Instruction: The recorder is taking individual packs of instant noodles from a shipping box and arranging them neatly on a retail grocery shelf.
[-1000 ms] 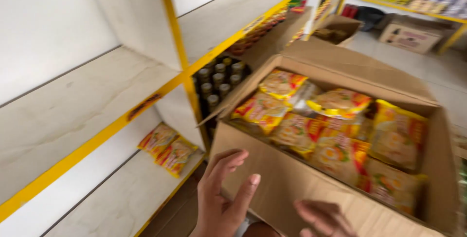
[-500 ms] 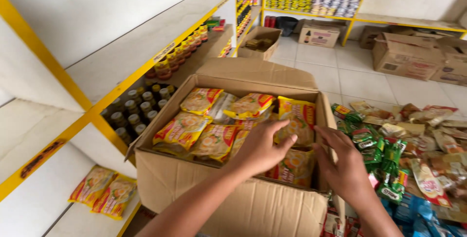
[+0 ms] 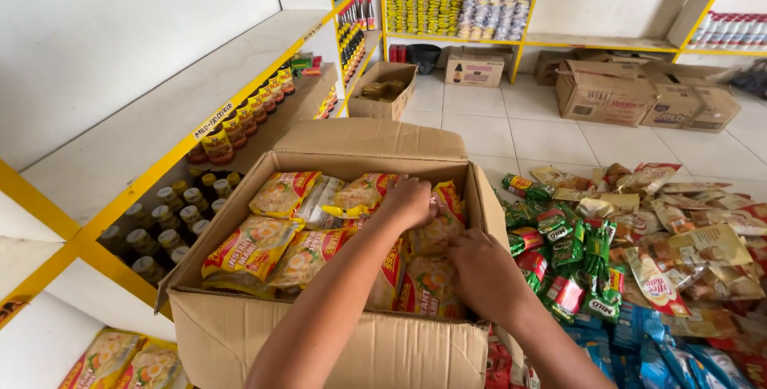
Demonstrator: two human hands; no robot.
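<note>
Both hands reached into the open brown cardboard box (image 3: 335,341): left hand (image 3: 409,201) fingers curled on a yellow noodle packet (image 3: 444,215) directly beneath, right hand (image 3: 483,273) nearer, grip hidden.

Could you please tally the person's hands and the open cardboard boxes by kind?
Hands: 2 (left hand, right hand)
Open cardboard boxes: 2 (near box of packets, far box by the shelf)
Total: 4
</note>
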